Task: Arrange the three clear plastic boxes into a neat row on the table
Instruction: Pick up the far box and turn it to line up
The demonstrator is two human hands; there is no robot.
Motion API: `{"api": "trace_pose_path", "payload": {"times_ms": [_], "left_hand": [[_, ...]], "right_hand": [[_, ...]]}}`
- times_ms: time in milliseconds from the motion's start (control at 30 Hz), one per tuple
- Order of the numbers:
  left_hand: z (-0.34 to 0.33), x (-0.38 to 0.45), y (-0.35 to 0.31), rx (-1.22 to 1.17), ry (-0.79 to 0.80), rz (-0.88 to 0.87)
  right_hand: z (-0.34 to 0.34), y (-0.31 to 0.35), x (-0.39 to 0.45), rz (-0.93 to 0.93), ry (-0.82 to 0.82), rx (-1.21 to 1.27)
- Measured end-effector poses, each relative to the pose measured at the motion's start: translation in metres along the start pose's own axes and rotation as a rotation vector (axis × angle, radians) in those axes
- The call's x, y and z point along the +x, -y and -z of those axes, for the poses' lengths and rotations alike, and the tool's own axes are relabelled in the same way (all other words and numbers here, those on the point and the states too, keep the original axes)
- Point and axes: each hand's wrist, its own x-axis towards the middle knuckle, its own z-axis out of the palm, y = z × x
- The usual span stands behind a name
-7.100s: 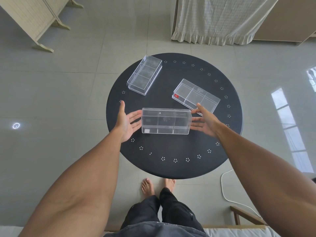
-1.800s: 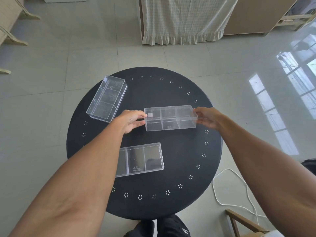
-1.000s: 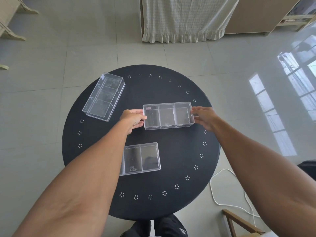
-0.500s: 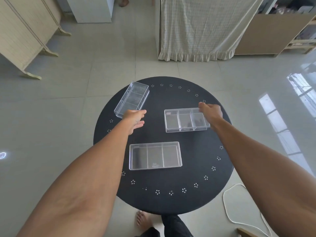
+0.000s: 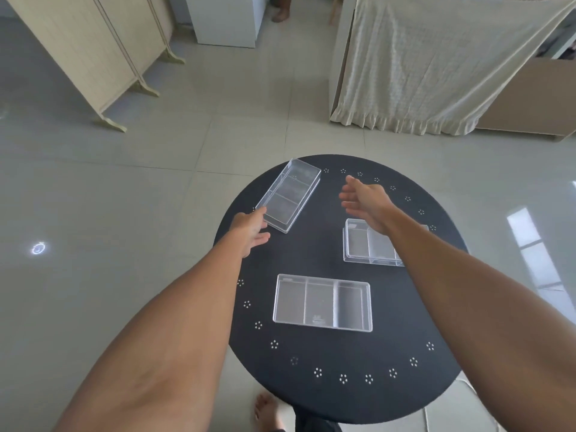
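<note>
far box (image 5: pixel 290 194): skewed, overhangs tabletop (image 5: pixel 311 251) edge
left hand (image 5: pixel 249 227): grip apart, at its near corner
right hand (image 5: pixel 364 199): grip apart, empty
risk: one-sided push tips it off

Head cam, steep down, table (image 5: pixel 311 394) close

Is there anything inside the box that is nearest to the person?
The nearest box looks empty: two dividers split it into three compartments, and the black table shows through all three. Only a small mark appears at the middle compartment's near edge. Nothing covers it.
</note>
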Motion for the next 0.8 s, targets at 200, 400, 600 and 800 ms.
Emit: {"api": "trace_pose_path", "payload": {"times_ms": [200, 400, 600, 800], "left_hand": [[-0.005, 0.020, -0.006, -0.113, -0.008, 0.133], [-0.008, 0.043, -0.009, -0.231, -0.003, 0.231], [-0.002, 0.066, -0.015, -0.289, -0.010, 0.257], [0.003, 0.081, -0.021, -0.323, -0.017, 0.254]], "right_hand": [[-0.020, 0.024, 0.042, -0.039, 0.084, -0.035], [-0.032, 0.043, 0.088, -0.060, 0.110, -0.091], [-0.044, 0.056, 0.117, -0.075, 0.194, -0.170], [-0.047, 0.054, 0.137, -0.073, 0.249, -0.205]]}}
